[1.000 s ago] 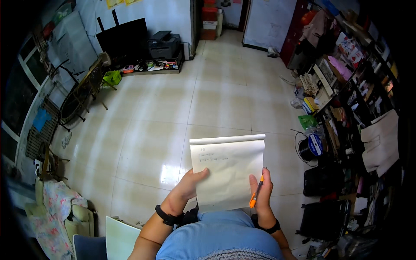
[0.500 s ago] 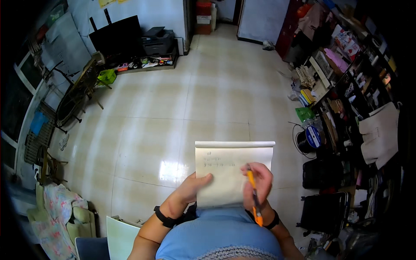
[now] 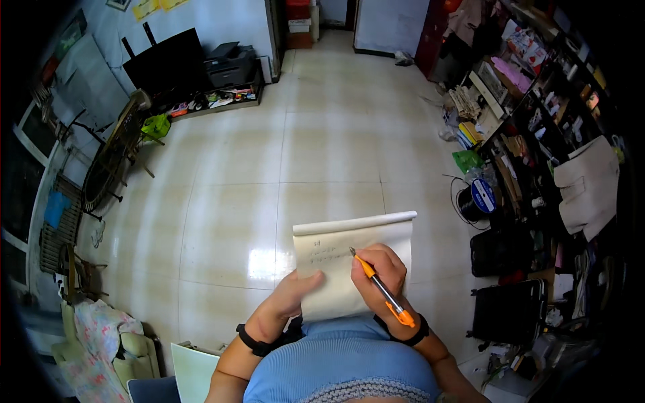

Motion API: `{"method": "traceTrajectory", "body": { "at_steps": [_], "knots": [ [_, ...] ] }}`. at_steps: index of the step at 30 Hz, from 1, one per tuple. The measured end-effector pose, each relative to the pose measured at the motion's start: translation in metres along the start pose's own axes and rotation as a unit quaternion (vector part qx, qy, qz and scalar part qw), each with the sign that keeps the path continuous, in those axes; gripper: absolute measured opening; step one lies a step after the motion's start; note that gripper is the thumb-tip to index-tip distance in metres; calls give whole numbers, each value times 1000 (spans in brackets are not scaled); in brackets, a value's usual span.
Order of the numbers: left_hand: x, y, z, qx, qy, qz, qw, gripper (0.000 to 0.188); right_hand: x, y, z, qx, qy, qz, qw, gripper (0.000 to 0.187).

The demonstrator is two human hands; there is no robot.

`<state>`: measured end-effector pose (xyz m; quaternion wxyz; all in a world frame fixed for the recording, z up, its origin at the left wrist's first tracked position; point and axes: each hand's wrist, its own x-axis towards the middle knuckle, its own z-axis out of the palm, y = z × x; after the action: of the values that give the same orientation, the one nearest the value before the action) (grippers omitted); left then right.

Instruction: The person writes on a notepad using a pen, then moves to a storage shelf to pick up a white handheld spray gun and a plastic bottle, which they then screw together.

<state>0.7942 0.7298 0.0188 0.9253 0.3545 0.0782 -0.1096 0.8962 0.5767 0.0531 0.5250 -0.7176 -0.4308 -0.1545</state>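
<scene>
Notepad (image 3: pixel 339 295): cream paper, held in front of the person's blue top (image 3: pixel 342 363), its upper sheets turned back along the far edge; short handwritten lines sit near the top.
Left hand (image 3: pixel 293 293): grips the notepad's left edge, thumb lying on the page, other fingers hidden beneath.
Right hand (image 3: pixel 388 269): closed around a pen (image 3: pixel 381 289), over the page's right part.
Pen tip: points up and left, beside the writing; whether it touches paper, I cannot tell.
Room: pale tiled floor (image 3: pixel 228 208); cable spool (image 3: pixel 480 197) and black suitcase (image 3: pixel 507 312) at right, floral-covered armchair (image 3: pixel 136 346) lower left, printer (image 3: pixel 230 67) beside a dark screen (image 3: pixel 168 64) upper left.
</scene>
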Motion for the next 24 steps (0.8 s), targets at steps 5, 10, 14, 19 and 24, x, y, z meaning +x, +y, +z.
{"method": "traceTrajectory", "body": {
  "at_steps": [5,10,14,19,24],
  "knots": [
    [-3,3,4,15,-4,9,1000,53,-1,-2,2,0,-1,23,1000,20],
    [-3,4,2,20,7,3,1000,53,2,0,3,12,-3,-8,1000,17],
    [-4,5,1,19,4,14,1000,52,-2,1,5,19,27,18,999,16],
    [-4,5,-1,16,1,4,1000,51,-4,0,5,23,43,43,998,15],
    [-3,6,0,29,5,1,1000,53,-6,2,5,4,21,46,999,19]
  ]
}}
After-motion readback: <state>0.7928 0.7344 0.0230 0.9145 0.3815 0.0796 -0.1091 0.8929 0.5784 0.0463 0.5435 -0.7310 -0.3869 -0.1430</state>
